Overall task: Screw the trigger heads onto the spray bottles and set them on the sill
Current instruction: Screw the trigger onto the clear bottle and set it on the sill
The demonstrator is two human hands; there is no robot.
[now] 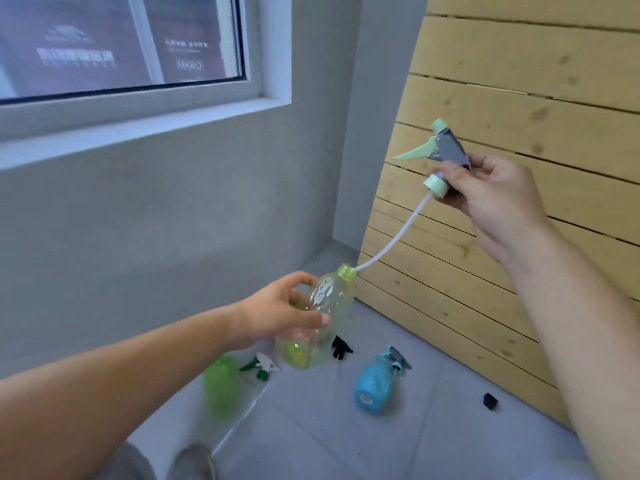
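My left hand (pixel 280 315) grips a clear yellow-green spray bottle (pixel 325 317), tilted with its open neck pointing up and right. Up at the right, my right hand (pixel 491 192) holds a grey trigger head (pixel 446 150) with a pale green lever and collar. Its white dip tube (pixel 398 233) curves down, and the tube's tip sits at the bottle's neck. The collar is well apart from the neck. The white window sill (pixel 138 129) runs across the upper left, with nothing on the visible part.
On the grey tiled floor lie a green bottle (pixel 221 386), a white and green trigger head (pixel 261 367), a black trigger head (pixel 341 348), a blue bottle (pixel 375 382) with its head on, and a small black piece (pixel 490 400). A slatted wooden panel (pixel 502 98) leans at right.
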